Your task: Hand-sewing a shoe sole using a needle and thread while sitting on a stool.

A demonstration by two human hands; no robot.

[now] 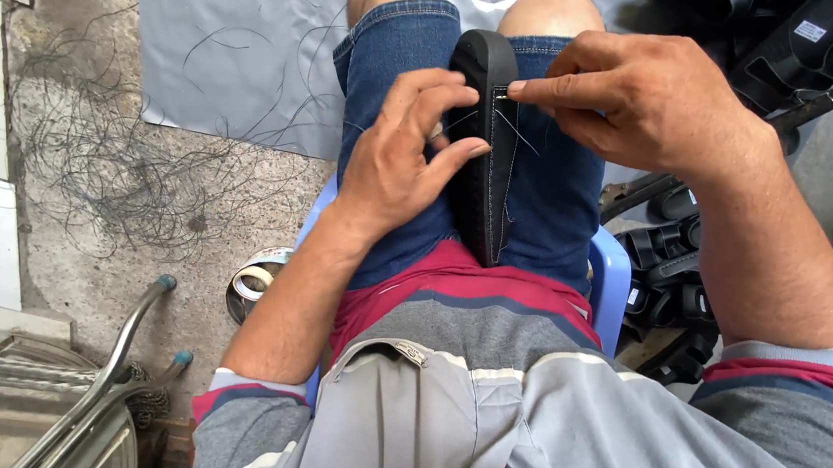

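Left hand (400, 160) clamped on the black shoe sole (482, 148), thumb and fingers pressing its edge; right hand (640, 94) pinched shut on something at the sole's stitched rim, likely a needle or the end of the dark thread (518, 135) (too small to tell which). Sole stood on edge between the thighs, wedged against the denim shorts (403, 75), toe end up near the knees. Looked risky: fingertips sat right beside the stitch point, so a slip could have pricked the left thumb; loose thread strands crossing the rim could have snagged or knotted; a slack knee grip could have let the sole twist and skew the seam. Sole looked matt black, long and narrow, with pale stitching along one side. Further out lay a blue plastic stool (609, 277), a heap of black sandals (778, 2), tangled thread scraps on the concrete floor (110, 170)
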